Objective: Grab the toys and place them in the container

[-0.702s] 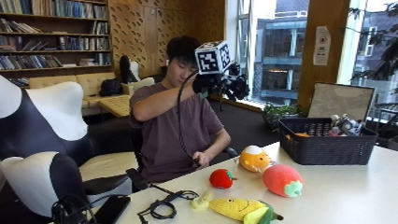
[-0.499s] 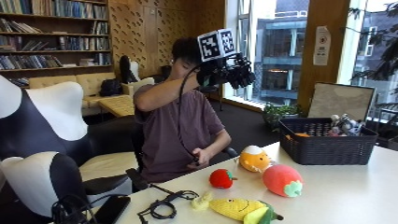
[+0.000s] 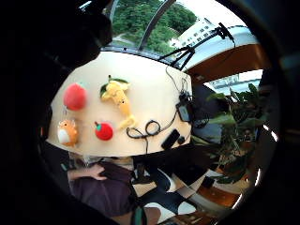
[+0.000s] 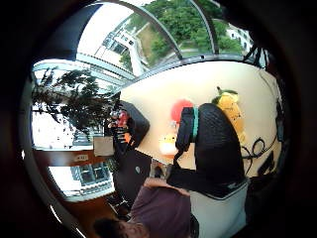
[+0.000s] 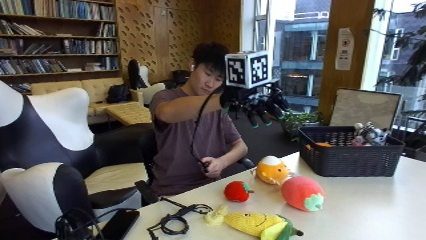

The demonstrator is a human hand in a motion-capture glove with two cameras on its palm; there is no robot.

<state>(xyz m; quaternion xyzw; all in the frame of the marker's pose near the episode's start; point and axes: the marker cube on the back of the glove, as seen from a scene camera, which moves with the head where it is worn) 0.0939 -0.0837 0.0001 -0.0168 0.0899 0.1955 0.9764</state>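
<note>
- Outside view: yellow corn toy (image 5: 256, 223), red apple toy (image 5: 236, 191), orange toy (image 5: 272, 170) and pink strawberry toy (image 5: 302, 193) lie on table (image 5: 373, 210)
- Gloved right hand (image 5: 256, 102) raised above them, fingers hanging relaxed, holding nothing
- Black basket (image 5: 349, 157) at far right, small toys inside

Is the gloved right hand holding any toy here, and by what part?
Nothing is held: the gloved right hand hangs raised above the table, fingers loosely down, toys lying below.

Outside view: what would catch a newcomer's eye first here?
The gloved right hand is raised high above the table, fingers hanging down and holding nothing. Below it, four plush toys lie on the light table: a yellow corn, a small red tomato, an orange chick-like toy and a red strawberry. The black basket stands just behind them.
</note>
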